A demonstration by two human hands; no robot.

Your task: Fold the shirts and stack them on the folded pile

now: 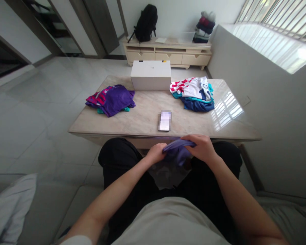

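Both my hands hold a bunched purple garment [177, 152] over my lap, just below the near edge of the marble table [142, 119]. My left hand [156, 153] grips its left end. My right hand [202, 147] closes over its right end and top. On the table, a pile of purple, red and teal shirts [111, 99] lies at the left. A second pile, with a red-and-white checked jersey on top [193, 92], lies at the right. A white box [151, 75] stands at the table's far middle.
A small blurred flat object [164, 120] lies near the table's front middle. Behind the table, a low cream cabinet [168, 52] carries a black backpack [146, 23] and stacked clothes [204, 27]. A wall runs along the right; tiled floor lies to the left.
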